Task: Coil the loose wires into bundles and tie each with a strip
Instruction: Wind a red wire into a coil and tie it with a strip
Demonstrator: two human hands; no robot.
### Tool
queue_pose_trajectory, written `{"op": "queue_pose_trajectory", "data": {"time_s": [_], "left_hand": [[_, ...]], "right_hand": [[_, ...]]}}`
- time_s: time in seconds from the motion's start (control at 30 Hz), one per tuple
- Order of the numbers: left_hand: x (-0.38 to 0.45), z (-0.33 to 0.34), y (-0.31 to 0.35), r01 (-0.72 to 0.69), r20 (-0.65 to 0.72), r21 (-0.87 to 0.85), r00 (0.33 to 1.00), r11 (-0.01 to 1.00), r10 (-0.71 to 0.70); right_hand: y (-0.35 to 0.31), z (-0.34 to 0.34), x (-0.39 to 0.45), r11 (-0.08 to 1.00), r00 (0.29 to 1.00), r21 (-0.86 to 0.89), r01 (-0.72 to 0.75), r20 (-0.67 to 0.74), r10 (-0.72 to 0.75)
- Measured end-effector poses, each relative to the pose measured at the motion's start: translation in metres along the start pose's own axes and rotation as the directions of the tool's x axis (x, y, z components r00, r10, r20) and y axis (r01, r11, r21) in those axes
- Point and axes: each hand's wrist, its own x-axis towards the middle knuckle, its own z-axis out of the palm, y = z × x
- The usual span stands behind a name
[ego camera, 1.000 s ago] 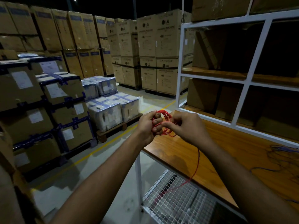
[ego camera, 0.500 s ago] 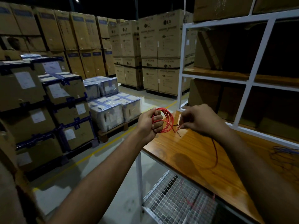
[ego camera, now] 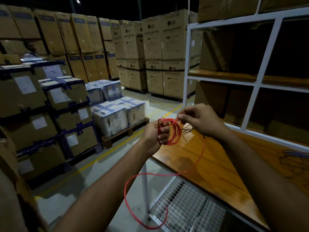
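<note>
At the counter's [ego camera: 209, 166] near corner, the left hand [ego camera: 154, 137] grips the red wire coil [ego camera: 173, 131]. The right hand [ego camera: 200, 121], at its 2 o'clock, pinches the wire. Keep loops even; feed the loose tail [ego camera: 133, 178] slowly.

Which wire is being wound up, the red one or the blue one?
The red wire. The left hand grips its coil and the right hand pinches a strand. The blue wire lies untouched in a loose tangle on the wooden shelf.
</note>
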Motion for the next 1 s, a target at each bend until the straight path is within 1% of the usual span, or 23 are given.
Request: {"op": "queue_pose_trajectory", "data": {"time_s": [0.1, 0.2, 0.27, 0.33, 0.37, 0.43, 0.5, 0.57, 0.6, 0.67, 0.73, 0.8, 0.83, 0.87, 0.9, 0.93, 0.97, 1.0], "left_hand": [[-0.005, -0.002, 0.001, 0.056, 0.064, 0.041, 0.996, 0.998, -0.058], [-0.012, -0.003, 0.002, 0.069, 0.107, 0.111, 0.991, 0.991, -0.081], [-0.014, -0.002, 0.003, 0.073, 0.137, 0.121, 0.986, 0.990, -0.090], [-0.015, 0.000, 0.003, 0.068, 0.144, 0.126, 0.986, 0.990, -0.087], [-0.014, 0.000, 0.003, 0.059, 0.134, 0.127, 0.988, 0.990, -0.076], [-0.011, -0.001, 0.003, 0.038, 0.094, 0.102, 0.994, 0.994, -0.048], [-0.007, -0.005, 0.003, 0.022, 0.046, 0.062, 0.999, 0.998, -0.025], [-0.004, -0.010, 0.004, 0.016, 0.009, 0.037, 1.000, 0.999, -0.016], [-0.003, -0.012, 0.005, 0.015, -0.003, 0.033, 1.000, 0.999, -0.015], [-0.002, -0.015, 0.003, 0.019, -0.016, 0.034, 1.000, 0.999, -0.019], [-0.001, -0.014, 0.000, 0.019, -0.022, 0.036, 1.000, 0.999, -0.018], [0.001, -0.012, -0.003, 0.003, -0.033, 0.031, 0.999, 1.000, -0.002], [0.003, -0.012, -0.003, -0.006, -0.040, 0.029, 0.999, 1.000, 0.007], [0.004, -0.011, -0.003, -0.014, -0.046, 0.031, 0.999, 0.999, 0.015], [0.005, -0.012, -0.003, -0.022, -0.053, 0.039, 0.998, 0.999, 0.024], [0.006, -0.013, -0.004, -0.028, -0.060, 0.052, 0.998, 0.998, 0.031], [0.006, -0.014, -0.005, -0.031, -0.069, 0.068, 0.997, 0.997, 0.036], [0.006, -0.015, -0.006, -0.031, -0.077, 0.084, 0.996, 0.996, 0.038]], "right_hand": [[0.012, -0.002, 0.007, 0.990, 0.989, 0.082, -0.117, -0.082, 0.124], [0.027, -0.003, 0.011, 0.955, 0.950, 0.153, -0.255, -0.146, 0.276], [0.035, -0.003, 0.010, 0.926, 0.926, 0.191, -0.326, -0.131, 0.353], [0.039, 0.003, 0.006, 0.919, 0.923, 0.153, -0.364, -0.076, 0.378], [0.039, 0.007, 0.003, 0.924, 0.927, 0.106, -0.366, -0.040, 0.372], [0.039, 0.014, -0.003, 0.945, 0.945, 0.029, -0.325, 0.043, 0.323], [0.039, 0.018, -0.009, 0.967, 0.959, 0.000, -0.254, 0.127, 0.252], [0.040, 0.020, -0.015, 0.981, 0.967, -0.025, -0.192, 0.166, 0.194], [0.041, 0.022, -0.016, 0.983, 0.972, -0.065, -0.172, 0.150, 0.180], [0.041, 0.027, -0.017, 0.959, 0.980, -0.228, -0.166, 0.065, 0.186], [0.036, 0.033, -0.020, 0.893, 0.984, -0.419, -0.164, -0.010, 0.176], [0.027, 0.038, -0.023, 0.824, 0.990, -0.553, -0.127, -0.020, 0.139], [0.021, 0.038, -0.025, 0.820, 0.993, -0.564, -0.097, 0.005, 0.121], [0.016, 0.037, -0.027, 0.855, 0.992, -0.514, -0.073, 0.047, 0.113], [0.012, 0.035, -0.028, 0.913, 0.988, -0.402, -0.069, 0.102, 0.119], [0.009, 0.032, -0.030, 0.966, 0.978, -0.243, -0.084, 0.164, 0.126], [0.007, 0.028, -0.031, 0.991, 0.968, -0.062, -0.122, 0.214, 0.133], [0.005, 0.025, -0.033, 0.979, 0.962, 0.122, -0.165, 0.238, 0.132]]}}
